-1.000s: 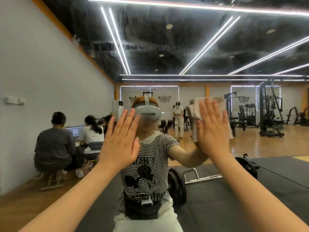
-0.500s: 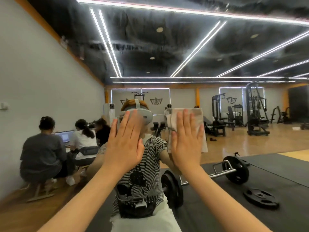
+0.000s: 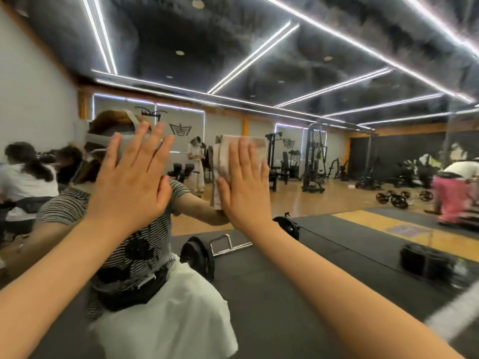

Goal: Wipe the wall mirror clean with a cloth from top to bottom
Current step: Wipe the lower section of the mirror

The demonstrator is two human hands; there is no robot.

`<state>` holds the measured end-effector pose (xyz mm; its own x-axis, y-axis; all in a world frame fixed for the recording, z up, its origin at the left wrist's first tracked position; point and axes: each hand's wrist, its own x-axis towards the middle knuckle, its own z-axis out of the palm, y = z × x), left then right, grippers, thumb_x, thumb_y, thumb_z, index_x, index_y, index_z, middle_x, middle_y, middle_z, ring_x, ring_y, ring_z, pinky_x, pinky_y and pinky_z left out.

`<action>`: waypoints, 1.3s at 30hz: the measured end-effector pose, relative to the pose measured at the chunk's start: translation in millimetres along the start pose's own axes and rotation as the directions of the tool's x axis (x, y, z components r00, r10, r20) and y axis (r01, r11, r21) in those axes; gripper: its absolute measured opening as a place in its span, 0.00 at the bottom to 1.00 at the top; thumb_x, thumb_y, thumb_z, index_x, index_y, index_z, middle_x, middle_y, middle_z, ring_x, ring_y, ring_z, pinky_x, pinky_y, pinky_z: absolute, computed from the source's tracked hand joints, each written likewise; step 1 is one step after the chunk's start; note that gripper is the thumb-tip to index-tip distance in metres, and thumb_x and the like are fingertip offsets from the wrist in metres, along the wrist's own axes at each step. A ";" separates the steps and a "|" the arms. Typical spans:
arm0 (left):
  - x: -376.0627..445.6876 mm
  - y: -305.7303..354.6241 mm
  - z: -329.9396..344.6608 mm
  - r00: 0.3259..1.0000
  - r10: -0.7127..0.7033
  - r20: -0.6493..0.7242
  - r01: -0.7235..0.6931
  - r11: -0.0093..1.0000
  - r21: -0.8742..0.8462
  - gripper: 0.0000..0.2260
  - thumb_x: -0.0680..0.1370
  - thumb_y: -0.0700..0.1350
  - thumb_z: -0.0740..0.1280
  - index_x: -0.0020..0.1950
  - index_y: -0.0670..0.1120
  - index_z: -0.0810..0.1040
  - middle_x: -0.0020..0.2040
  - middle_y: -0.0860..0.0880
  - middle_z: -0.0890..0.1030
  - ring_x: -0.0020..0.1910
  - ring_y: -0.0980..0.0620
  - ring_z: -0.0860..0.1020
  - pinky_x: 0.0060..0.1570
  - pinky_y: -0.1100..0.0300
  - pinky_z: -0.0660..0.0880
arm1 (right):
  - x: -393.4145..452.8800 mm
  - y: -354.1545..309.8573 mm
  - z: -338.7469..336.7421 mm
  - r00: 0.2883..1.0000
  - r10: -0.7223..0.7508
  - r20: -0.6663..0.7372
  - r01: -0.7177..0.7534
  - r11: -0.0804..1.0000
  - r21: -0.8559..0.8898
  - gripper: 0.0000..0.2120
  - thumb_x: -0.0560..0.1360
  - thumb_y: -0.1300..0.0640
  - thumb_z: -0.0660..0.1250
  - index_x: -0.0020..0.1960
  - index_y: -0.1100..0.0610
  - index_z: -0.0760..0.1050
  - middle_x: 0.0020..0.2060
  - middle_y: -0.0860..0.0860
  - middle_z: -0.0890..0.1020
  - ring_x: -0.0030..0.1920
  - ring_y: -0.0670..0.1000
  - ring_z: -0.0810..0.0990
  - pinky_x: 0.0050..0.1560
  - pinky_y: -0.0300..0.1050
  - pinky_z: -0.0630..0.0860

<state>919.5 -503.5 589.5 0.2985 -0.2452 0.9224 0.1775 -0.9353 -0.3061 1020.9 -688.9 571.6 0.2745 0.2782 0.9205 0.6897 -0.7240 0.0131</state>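
One cloth (image 3: 239, 151) is pressed flat against the mirror (image 3: 337, 177) by the right hand (image 3: 243, 187), whose fingers are straight and held close together; the cloth lies under the palm and shows above the fingertips. The left hand (image 3: 132, 177) is laid bare on the glass beside it, fingers straight and slightly spread, nothing held. Two forearms are raised. In the reflection, one barbell (image 3: 223, 247) is seen on a dark mat (image 3: 324, 255), and one loose plate (image 3: 425, 257) lies to the right.

Barbell (image 3: 207, 251) on black mat (image 3: 324, 255); loose weight plate (image 3: 425, 260) right; gym machines (image 3: 315, 161) behind (all reflected).
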 end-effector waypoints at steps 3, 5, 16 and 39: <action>1.3 0.4 1.8 1.000 0.013 -0.005 -0.013 1.000 -0.028 0.30 0.76 0.49 0.52 0.76 0.38 0.59 0.76 0.38 0.60 0.77 0.44 0.52 0.74 0.52 0.35 | -0.5 6.7 -9.5 0.996 -0.049 0.077 0.053 0.997 -0.050 0.31 0.80 0.42 0.43 0.76 0.53 0.34 0.76 0.50 0.35 0.76 0.49 0.34 0.75 0.54 0.36; 1.7 -0.6 6.1 1.000 0.006 -0.010 -0.006 0.999 -0.041 0.30 0.75 0.50 0.52 0.76 0.38 0.59 0.77 0.38 0.59 0.79 0.49 0.44 0.74 0.52 0.35 | -2.4 9.4 -13.7 0.991 -0.078 0.106 0.086 0.993 -0.079 0.32 0.80 0.42 0.44 0.76 0.53 0.33 0.76 0.51 0.35 0.77 0.50 0.35 0.74 0.52 0.35; -1.9 -1.5 2.0 1.000 0.010 -0.002 -0.010 1.000 0.003 0.30 0.76 0.51 0.51 0.76 0.38 0.60 0.76 0.38 0.60 0.77 0.47 0.50 0.74 0.48 0.39 | 3.1 23.2 -3.4 0.965 -0.258 -0.043 0.248 0.954 -0.170 0.34 0.80 0.43 0.48 0.77 0.62 0.45 0.77 0.61 0.53 0.77 0.57 0.48 0.76 0.57 0.46; 18.2 102.3 39.0 0.904 -0.407 -0.133 0.417 0.907 0.060 0.30 0.76 0.48 0.52 0.77 0.40 0.57 0.77 0.45 0.56 0.76 0.52 0.50 0.74 0.43 0.50 | 17.4 43.6 20.2 0.871 -0.431 -0.237 0.440 0.898 -0.015 0.30 0.79 0.45 0.44 0.78 0.58 0.56 0.77 0.58 0.57 0.77 0.57 0.54 0.75 0.56 0.45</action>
<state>979.6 -593.6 565.9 0.0726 0.1250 0.9895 0.3417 -0.9352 0.0931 1069.3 -702.9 580.3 -0.2169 0.4049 0.8883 0.7297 -0.5372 0.4230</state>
